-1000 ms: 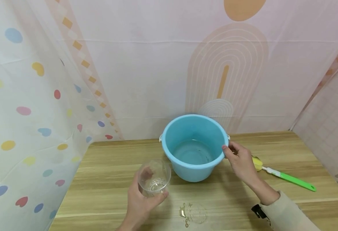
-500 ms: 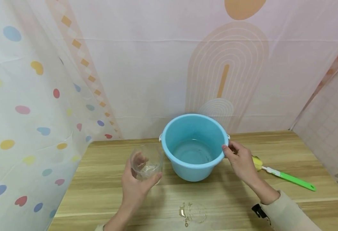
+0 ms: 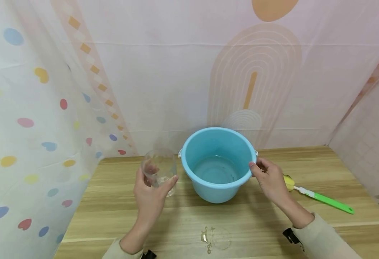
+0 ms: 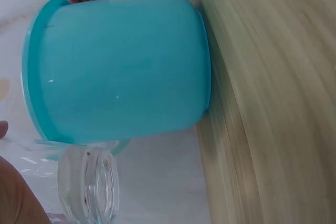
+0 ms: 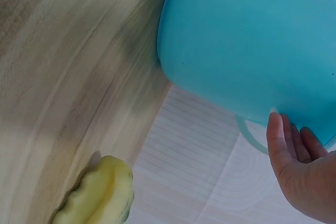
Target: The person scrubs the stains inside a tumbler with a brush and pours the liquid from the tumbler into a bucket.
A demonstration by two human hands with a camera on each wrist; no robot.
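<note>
My left hand (image 3: 150,199) grips a clear glass cup (image 3: 163,162), thumb on its near side and fingers around the far left. The cup is held off the table, just left of a light blue bucket (image 3: 215,194); its thick base (image 4: 89,182) shows in the left wrist view. No contents can be made out in the cup. On the other side, my right hand (image 3: 273,183) pinches the bucket's right rim, thumb on top and fingers beneath along the outer wall. The bucket stands upright on the table, with what looks like shallow clear water at its bottom.
To the right lies a brush with a green handle (image 3: 333,204) and a yellow sponge head (image 3: 288,182), partly behind my right hand. Spilled water (image 3: 204,236) wets the wooden table (image 3: 112,201) near the front. Patterned curtains (image 3: 163,90) hang behind and at both sides.
My left hand has carried the glass cup away from me and somewhat to the left, and the cup now stands more upright. The right hand and bucket have stayed in place.
</note>
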